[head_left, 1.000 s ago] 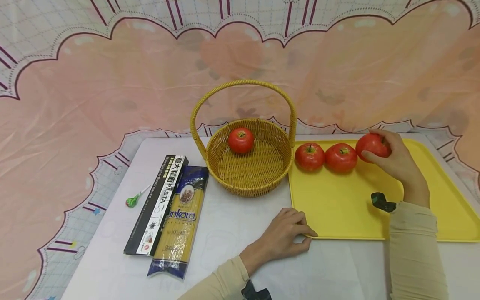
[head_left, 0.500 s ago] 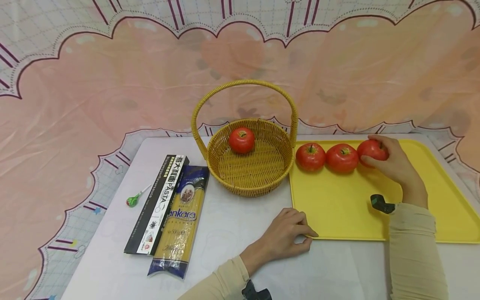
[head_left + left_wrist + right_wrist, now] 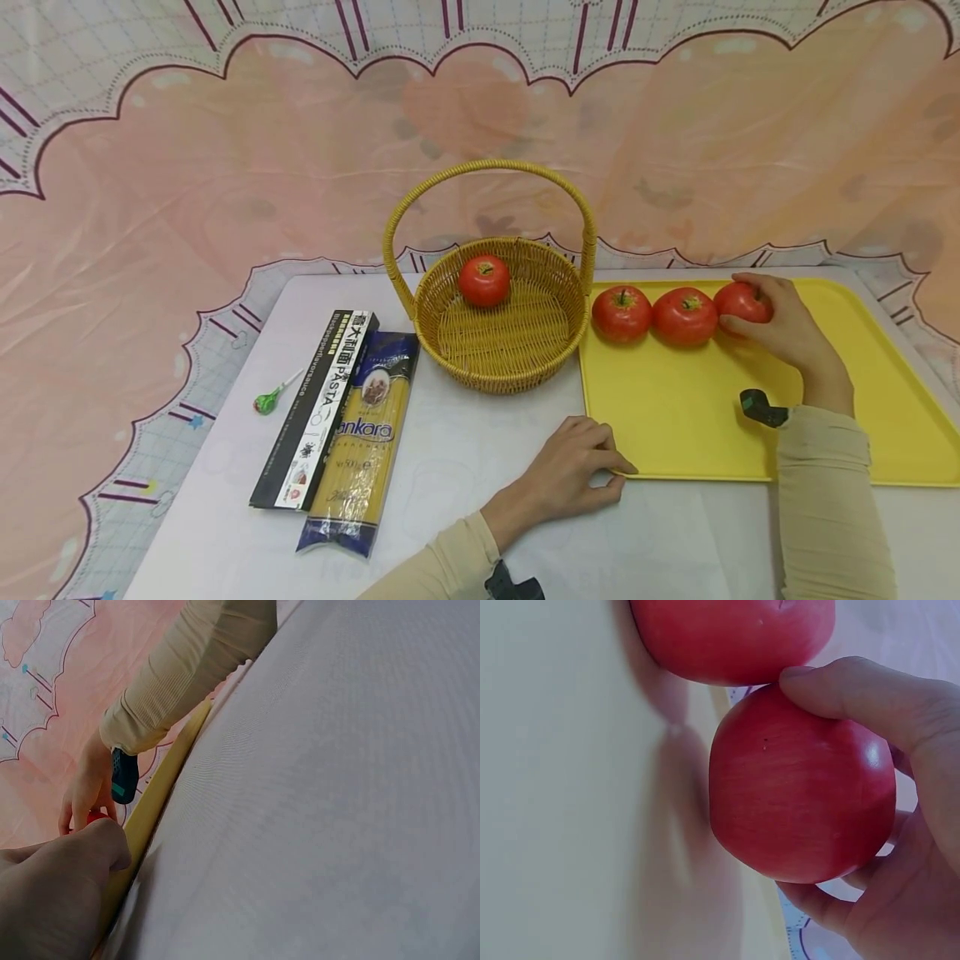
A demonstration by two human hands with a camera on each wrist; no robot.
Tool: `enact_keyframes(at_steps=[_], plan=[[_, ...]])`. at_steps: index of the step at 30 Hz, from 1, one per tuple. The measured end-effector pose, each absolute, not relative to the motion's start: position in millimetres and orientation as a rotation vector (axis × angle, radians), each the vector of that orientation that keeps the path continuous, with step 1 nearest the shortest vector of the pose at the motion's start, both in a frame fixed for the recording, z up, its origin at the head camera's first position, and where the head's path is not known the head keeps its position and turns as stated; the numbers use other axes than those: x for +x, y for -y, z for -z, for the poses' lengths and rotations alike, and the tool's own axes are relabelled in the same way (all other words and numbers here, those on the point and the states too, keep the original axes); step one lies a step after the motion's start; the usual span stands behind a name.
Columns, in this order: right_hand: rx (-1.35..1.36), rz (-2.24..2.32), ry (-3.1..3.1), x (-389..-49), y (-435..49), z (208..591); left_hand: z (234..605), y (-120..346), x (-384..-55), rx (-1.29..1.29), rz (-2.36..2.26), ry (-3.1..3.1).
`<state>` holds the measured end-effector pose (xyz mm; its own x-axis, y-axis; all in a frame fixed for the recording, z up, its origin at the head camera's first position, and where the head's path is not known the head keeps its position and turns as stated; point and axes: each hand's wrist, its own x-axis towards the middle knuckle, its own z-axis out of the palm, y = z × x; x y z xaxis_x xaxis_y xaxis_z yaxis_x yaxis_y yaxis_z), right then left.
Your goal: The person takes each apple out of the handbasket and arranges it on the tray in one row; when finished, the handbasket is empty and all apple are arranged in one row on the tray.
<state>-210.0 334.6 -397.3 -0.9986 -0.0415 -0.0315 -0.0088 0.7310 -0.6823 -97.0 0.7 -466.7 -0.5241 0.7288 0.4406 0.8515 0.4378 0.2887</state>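
In the head view, my right hand (image 3: 783, 321) holds a red apple (image 3: 742, 302) over the back of a yellow tray (image 3: 675, 417). Close up in the right wrist view, the thumb and fingers curve round this apple (image 3: 802, 787), which sits right against a neighbouring apple (image 3: 735, 637). Two more apples, a middle one (image 3: 685, 317) and a left one (image 3: 621, 314), line up beside it on the tray. My left hand (image 3: 570, 467) grips the tray's near left corner, fingers bent at the rim. In the left wrist view that hand (image 3: 67, 877) covers part of the yellow edge.
A wicker basket (image 3: 502, 375) with a tall handle stands left of the tray, one apple (image 3: 483, 281) inside. Further left lie a black-and-white pasta box (image 3: 315, 417), a bag of spaghetti (image 3: 360, 467) and a green lollipop (image 3: 266, 403). A patterned cloth (image 3: 300, 167) hangs behind the table.
The right hand has brought its apple slightly left and down, up against the middle apple. In the last half second it has barely moved. My left hand stays on the tray corner.
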Motion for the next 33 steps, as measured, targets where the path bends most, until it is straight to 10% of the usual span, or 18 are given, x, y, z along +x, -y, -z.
enact_keyframes(at_steps=[33], plan=[[-0.093, 1.138, -2.914, -208.6, -334.2, 397.1, 468.3, -0.4, -97.6, -1.377, 0.726, 2.438]])
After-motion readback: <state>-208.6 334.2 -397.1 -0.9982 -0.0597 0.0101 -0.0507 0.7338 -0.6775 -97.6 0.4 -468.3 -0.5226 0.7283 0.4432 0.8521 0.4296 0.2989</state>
